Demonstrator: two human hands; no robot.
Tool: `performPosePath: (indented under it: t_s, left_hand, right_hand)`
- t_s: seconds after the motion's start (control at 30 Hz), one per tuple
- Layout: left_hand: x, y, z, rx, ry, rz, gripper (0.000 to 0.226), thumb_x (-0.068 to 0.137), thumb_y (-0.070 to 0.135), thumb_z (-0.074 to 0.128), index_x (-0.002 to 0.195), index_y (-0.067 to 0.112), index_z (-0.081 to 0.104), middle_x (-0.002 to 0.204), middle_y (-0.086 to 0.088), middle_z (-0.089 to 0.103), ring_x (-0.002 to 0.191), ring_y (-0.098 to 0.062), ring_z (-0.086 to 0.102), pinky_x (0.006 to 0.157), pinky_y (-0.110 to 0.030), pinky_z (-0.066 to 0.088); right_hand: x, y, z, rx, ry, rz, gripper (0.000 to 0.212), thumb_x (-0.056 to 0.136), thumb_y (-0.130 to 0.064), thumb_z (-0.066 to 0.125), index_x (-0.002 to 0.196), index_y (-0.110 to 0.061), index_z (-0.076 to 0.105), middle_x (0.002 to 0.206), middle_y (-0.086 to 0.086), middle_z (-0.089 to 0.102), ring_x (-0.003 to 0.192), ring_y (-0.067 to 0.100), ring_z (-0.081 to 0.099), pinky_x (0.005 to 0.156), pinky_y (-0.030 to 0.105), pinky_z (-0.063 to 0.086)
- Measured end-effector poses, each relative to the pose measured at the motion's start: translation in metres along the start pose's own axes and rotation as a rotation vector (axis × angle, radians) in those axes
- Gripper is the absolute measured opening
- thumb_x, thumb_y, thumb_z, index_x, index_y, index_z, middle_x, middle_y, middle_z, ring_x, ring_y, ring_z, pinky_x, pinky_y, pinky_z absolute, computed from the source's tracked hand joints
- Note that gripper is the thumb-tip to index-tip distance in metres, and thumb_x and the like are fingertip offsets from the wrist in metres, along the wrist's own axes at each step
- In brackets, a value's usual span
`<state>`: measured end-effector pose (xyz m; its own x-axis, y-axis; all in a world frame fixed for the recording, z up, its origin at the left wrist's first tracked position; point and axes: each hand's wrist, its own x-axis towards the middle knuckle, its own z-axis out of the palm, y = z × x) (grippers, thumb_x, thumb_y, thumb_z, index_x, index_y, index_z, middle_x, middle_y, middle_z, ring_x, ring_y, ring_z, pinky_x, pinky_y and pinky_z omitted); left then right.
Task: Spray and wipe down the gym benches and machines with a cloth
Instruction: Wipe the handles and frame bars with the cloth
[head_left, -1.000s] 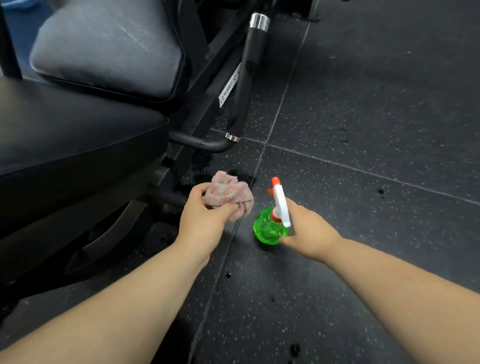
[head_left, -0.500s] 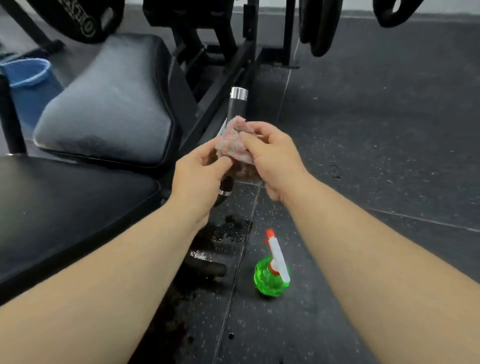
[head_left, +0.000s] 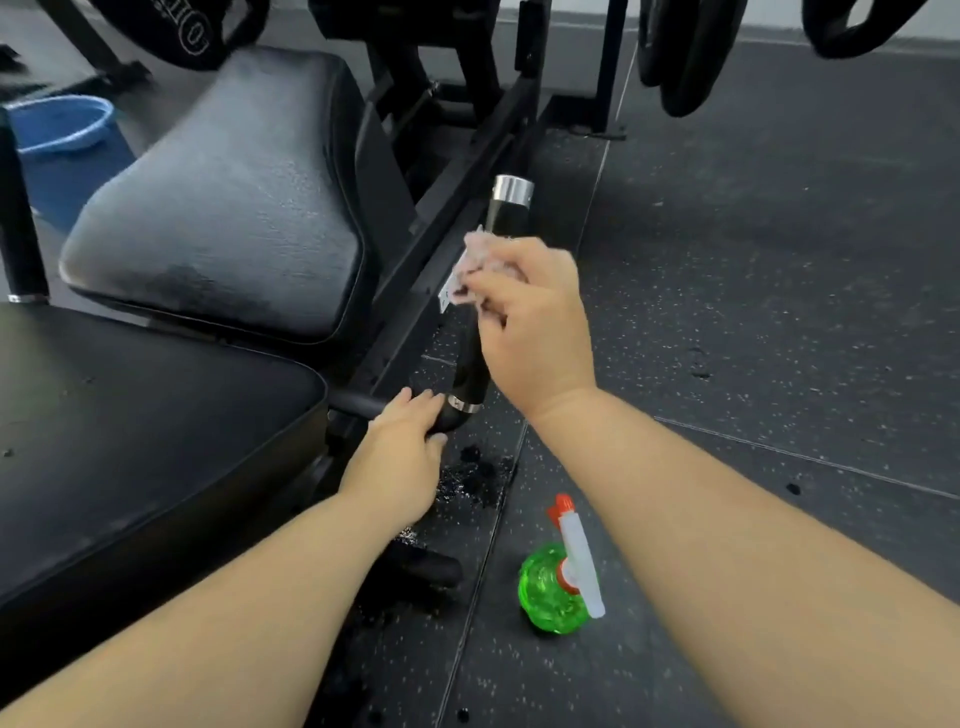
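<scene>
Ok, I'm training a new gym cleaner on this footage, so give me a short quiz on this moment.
1. True or false: the spray bottle stands on the floor, held by neither hand.
2. Short answer: what does the left hand grip?
3. Which holds the pink cloth against the handle bar? A) left hand B) right hand C) both hands

Key: 1 true. 2 the handle bar, at its lower bend. 3 B.

hands 2: left hand (head_left: 400, 457), right hand (head_left: 537, 322) | cloth (head_left: 475, 265) 1, in right fingers (head_left: 493, 283) | spray bottle (head_left: 558, 582) 1 | seat pads (head_left: 223, 208) (head_left: 130, 441) 2 | handle bar (head_left: 506, 213) 1 | blue basin (head_left: 57, 122) 1
</scene>
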<state>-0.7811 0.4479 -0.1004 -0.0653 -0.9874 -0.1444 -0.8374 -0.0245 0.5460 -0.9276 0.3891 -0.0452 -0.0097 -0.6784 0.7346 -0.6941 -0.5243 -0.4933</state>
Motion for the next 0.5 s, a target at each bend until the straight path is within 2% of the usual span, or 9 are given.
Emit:
performPosePath:
  t_s: [0.1, 0.17, 0.2, 0.23, 0.3, 0.37, 0.43, 0.5]
  left_hand:
    - [0.006, 0.002, -0.001, 0.038, 0.019, 0.010, 0.045, 0.103, 0.015, 0.041, 0.148, 0.021, 0.041, 0.155, 0.008, 0.036, 0.149, -0.012, 0.016, 0.115, -0.022, 0.015]
    - [0.009, 0.001, -0.004, 0.068, -0.002, 0.021, 0.045, 0.103, 0.015, 0.040, 0.147, 0.024, 0.043, 0.153, 0.010, 0.039, 0.148, -0.011, 0.019, 0.113, -0.020, 0.015]
    - [0.010, 0.000, -0.004, 0.072, -0.011, 0.017, 0.044, 0.103, 0.015, 0.041, 0.146, 0.026, 0.045, 0.152, 0.011, 0.040, 0.147, -0.010, 0.021, 0.113, -0.020, 0.016]
    - [0.011, -0.002, -0.004, 0.059, -0.008, 0.013, 0.043, 0.103, 0.016, 0.042, 0.144, 0.027, 0.048, 0.151, 0.012, 0.042, 0.146, -0.010, 0.023, 0.113, -0.020, 0.017]
    - [0.013, -0.004, -0.002, 0.015, 0.023, -0.015, 0.041, 0.102, 0.017, 0.046, 0.140, 0.029, 0.053, 0.149, 0.010, 0.045, 0.145, -0.011, 0.026, 0.115, -0.025, 0.020]
    - [0.013, -0.004, 0.000, 0.002, 0.045, -0.047, 0.039, 0.101, 0.020, 0.048, 0.137, 0.032, 0.055, 0.149, 0.008, 0.046, 0.144, -0.014, 0.029, 0.117, -0.029, 0.022]
    - [0.012, -0.001, -0.004, 0.002, 0.019, -0.050, 0.038, 0.102, 0.019, 0.047, 0.137, 0.031, 0.056, 0.150, 0.004, 0.046, 0.144, -0.014, 0.029, 0.113, -0.022, 0.021]
    - [0.011, 0.004, -0.012, -0.012, -0.014, -0.046, 0.038, 0.102, 0.013, 0.044, 0.136, 0.025, 0.057, 0.149, -0.002, 0.046, 0.143, -0.016, 0.031, 0.099, -0.009, 0.019]
  right_hand:
    - [-0.046, 0.007, -0.001, -0.017, -0.152, -0.112, 0.026, 0.082, -0.005, 0.052, 0.090, -0.007, 0.077, 0.111, 0.008, 0.067, 0.095, 0.033, 0.054, 0.093, 0.013, 0.035]
    - [-0.066, 0.003, -0.003, -0.028, -0.257, -0.131, 0.026, 0.080, -0.005, 0.054, 0.091, -0.009, 0.078, 0.109, 0.007, 0.068, 0.090, 0.035, 0.058, 0.087, 0.026, 0.044]
    - [-0.065, -0.001, -0.006, -0.018, -0.287, -0.124, 0.027, 0.080, -0.004, 0.054, 0.090, -0.011, 0.078, 0.107, 0.006, 0.067, 0.089, 0.034, 0.058, 0.085, 0.027, 0.043]
    - [-0.057, -0.004, -0.009, 0.009, -0.277, -0.099, 0.026, 0.079, -0.002, 0.055, 0.089, -0.013, 0.077, 0.105, 0.005, 0.067, 0.090, 0.030, 0.057, 0.084, 0.025, 0.040]
    - [-0.017, -0.008, -0.017, 0.048, -0.128, -0.008, 0.023, 0.080, 0.002, 0.060, 0.085, -0.015, 0.075, 0.103, 0.003, 0.063, 0.096, 0.021, 0.054, 0.085, 0.026, 0.039]
    - [0.030, -0.004, -0.020, 0.023, 0.037, 0.088, 0.022, 0.083, 0.001, 0.062, 0.092, -0.014, 0.076, 0.109, 0.004, 0.062, 0.100, 0.025, 0.053, 0.087, 0.024, 0.042]
    - [0.041, -0.003, -0.017, -0.029, 0.014, 0.069, 0.023, 0.084, 0.001, 0.061, 0.097, -0.010, 0.076, 0.114, 0.004, 0.064, 0.099, 0.025, 0.050, 0.088, 0.010, 0.034]
    - [0.008, 0.000, -0.009, -0.041, -0.066, -0.039, 0.020, 0.084, 0.003, 0.060, 0.090, -0.009, 0.075, 0.111, 0.002, 0.067, 0.096, 0.024, 0.048, 0.091, 0.007, 0.030]
